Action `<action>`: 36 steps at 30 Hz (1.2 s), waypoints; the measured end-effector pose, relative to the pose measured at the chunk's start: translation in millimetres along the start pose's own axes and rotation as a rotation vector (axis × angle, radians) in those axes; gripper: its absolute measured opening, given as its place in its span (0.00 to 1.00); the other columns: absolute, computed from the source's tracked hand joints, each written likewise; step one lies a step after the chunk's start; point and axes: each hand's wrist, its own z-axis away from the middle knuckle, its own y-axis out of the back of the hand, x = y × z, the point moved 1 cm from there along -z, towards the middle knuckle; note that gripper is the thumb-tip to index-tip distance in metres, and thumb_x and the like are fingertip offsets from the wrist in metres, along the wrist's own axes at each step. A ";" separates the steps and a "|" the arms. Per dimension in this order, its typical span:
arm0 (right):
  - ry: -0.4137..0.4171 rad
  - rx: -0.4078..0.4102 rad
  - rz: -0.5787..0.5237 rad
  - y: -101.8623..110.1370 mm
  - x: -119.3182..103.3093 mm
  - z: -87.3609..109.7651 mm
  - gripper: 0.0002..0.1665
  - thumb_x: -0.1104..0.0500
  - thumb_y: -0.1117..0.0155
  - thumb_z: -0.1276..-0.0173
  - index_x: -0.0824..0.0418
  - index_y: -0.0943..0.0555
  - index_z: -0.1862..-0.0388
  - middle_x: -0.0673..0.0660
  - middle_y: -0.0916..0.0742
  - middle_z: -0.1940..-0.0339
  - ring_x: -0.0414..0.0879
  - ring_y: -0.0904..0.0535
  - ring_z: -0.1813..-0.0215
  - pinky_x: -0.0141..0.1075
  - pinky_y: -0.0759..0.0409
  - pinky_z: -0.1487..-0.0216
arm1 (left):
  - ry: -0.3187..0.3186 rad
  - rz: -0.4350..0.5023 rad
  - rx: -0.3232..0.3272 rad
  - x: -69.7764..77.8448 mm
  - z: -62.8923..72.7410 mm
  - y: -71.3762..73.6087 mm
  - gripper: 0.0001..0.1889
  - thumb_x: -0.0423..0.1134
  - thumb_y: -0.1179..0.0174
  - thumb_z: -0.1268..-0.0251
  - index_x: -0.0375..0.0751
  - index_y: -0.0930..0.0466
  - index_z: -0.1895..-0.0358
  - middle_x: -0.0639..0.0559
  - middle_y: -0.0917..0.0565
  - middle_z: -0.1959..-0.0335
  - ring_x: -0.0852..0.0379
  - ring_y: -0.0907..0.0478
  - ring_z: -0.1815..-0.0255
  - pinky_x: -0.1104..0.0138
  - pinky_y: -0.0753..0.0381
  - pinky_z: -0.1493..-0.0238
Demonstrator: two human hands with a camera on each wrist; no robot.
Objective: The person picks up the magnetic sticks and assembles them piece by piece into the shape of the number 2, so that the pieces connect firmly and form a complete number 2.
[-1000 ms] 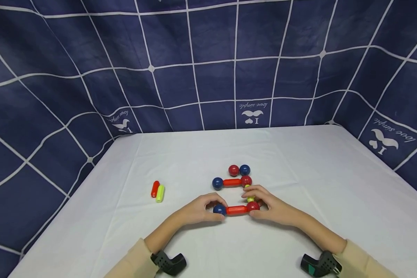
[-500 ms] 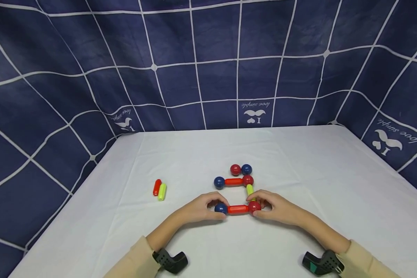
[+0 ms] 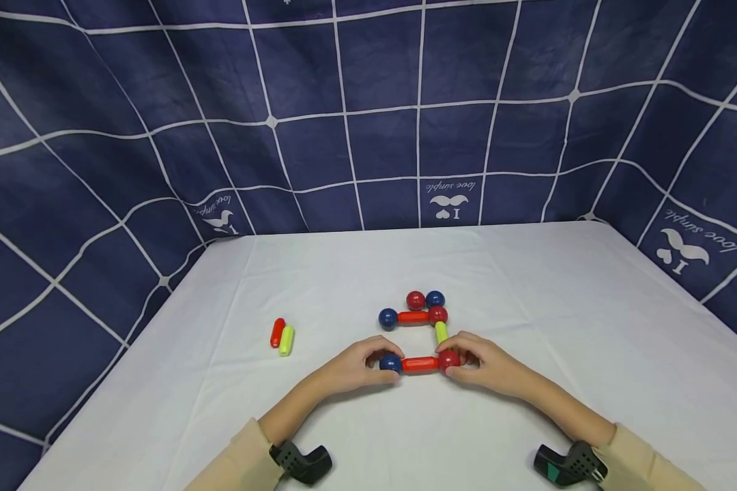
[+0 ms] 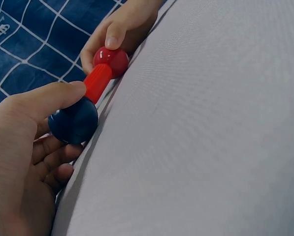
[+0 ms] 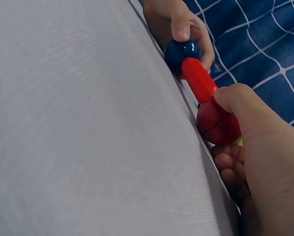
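Note:
My left hand (image 3: 353, 368) grips the near blue ball (image 3: 391, 363) between thumb and fingers. At the other end of the near red rod (image 3: 420, 365), my right hand (image 3: 491, 365) holds the near red ball (image 3: 448, 360). A yellow-green rod (image 3: 441, 332) runs from that ball back to the far red ball (image 3: 438, 315), partly behind my right fingers. From there the far red rod (image 3: 413, 317) reaches left to another blue ball (image 3: 388, 318). In the left wrist view, my thumb lies across the top of the blue ball (image 4: 74, 122).
Behind the joined pieces sit a loose red ball (image 3: 415, 300) and a loose blue ball (image 3: 435, 299), side by side. Off to the left lie a red rod (image 3: 278, 333) and a yellow-green rod (image 3: 286, 340). A dark blue checked cloth (image 3: 381, 136) surrounds the white table (image 3: 528, 273).
My right fingers have come down from the yellow-green rod to the near red ball, uncovering more of the rod. The near pieces have shifted slightly away from me; my left hand keeps its hold.

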 end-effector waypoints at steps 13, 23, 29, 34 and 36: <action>-0.040 0.017 0.001 5.5 5.0 -1.1 0.17 0.51 0.38 0.40 0.49 0.24 0.51 0.47 0.23 0.63 0.37 0.31 0.62 0.28 0.29 0.62 | 0.050 -0.253 0.242 -1.9 13.8 73.3 0.13 0.44 0.43 0.39 0.42 0.23 0.54 0.48 0.21 0.57 0.53 0.28 0.57 0.63 0.29 0.58; -0.033 0.016 0.011 14.4 10.3 -1.4 0.18 0.52 0.38 0.40 0.49 0.25 0.50 0.46 0.24 0.63 0.36 0.30 0.62 0.28 0.29 0.62 | 0.666 -0.678 0.181 -4.0 56.3 138.5 0.19 0.51 0.46 0.40 0.34 0.26 0.63 0.46 0.24 0.71 0.51 0.29 0.71 0.57 0.31 0.68; -0.036 0.014 -0.007 15.7 9.9 -1.2 0.19 0.53 0.38 0.40 0.50 0.25 0.49 0.47 0.24 0.63 0.37 0.30 0.62 0.28 0.29 0.62 | 0.769 -0.588 0.086 -9.9 64.8 143.5 0.23 0.51 0.50 0.38 0.31 0.28 0.57 0.44 0.24 0.70 0.50 0.29 0.70 0.61 0.32 0.69; -0.044 0.012 -0.014 15.2 11.1 -1.8 0.19 0.54 0.38 0.39 0.50 0.25 0.47 0.47 0.24 0.63 0.37 0.30 0.61 0.28 0.29 0.61 | 0.796 -0.548 0.082 -17.6 61.5 140.4 0.18 0.48 0.48 0.38 0.33 0.28 0.59 0.47 0.26 0.76 0.53 0.29 0.74 0.65 0.34 0.72; -0.050 0.013 -0.013 15.1 10.5 -2.2 0.20 0.54 0.39 0.39 0.50 0.25 0.47 0.47 0.24 0.63 0.37 0.31 0.61 0.28 0.29 0.61 | 0.800 -0.547 0.084 -20.2 60.4 138.8 0.17 0.47 0.48 0.39 0.34 0.28 0.60 0.49 0.27 0.77 0.55 0.30 0.75 0.66 0.35 0.73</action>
